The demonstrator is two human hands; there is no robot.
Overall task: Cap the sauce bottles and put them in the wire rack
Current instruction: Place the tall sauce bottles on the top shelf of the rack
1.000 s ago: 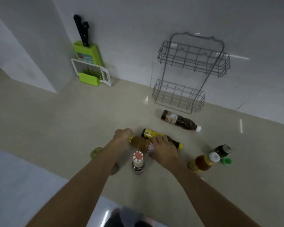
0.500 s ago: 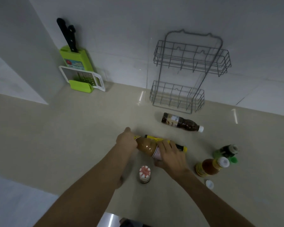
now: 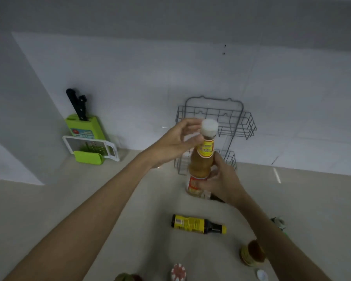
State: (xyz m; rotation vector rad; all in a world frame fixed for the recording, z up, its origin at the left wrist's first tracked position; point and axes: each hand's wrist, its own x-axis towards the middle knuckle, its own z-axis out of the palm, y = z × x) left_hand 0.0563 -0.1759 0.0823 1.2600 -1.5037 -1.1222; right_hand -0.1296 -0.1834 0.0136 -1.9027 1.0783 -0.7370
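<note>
Bottle (image 3: 201,165) now upright, raised off counter (image 3: 89,199)

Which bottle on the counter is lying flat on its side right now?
The dark bottle with the yellow label and yellow cap, in front of the hands. The orange sauce bottle is held upright; the red-and-white-capped one stands.

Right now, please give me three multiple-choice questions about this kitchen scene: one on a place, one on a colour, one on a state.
1. Where is the wire rack?
A. Against the wall
B. Hanging from the ceiling
C. On the floor

2. What colour is the cap on the held bottle?
A. Red
B. White
C. Black

3. How is the yellow-labelled dark bottle placed?
A. Upright
B. Inside the rack
C. Lying on the counter

Answers: 1 A, the rack stands at the wall behind both hands. 2 B, the left hand pinches a white cap. 3 C, it lies on its side below the right hand.
</note>
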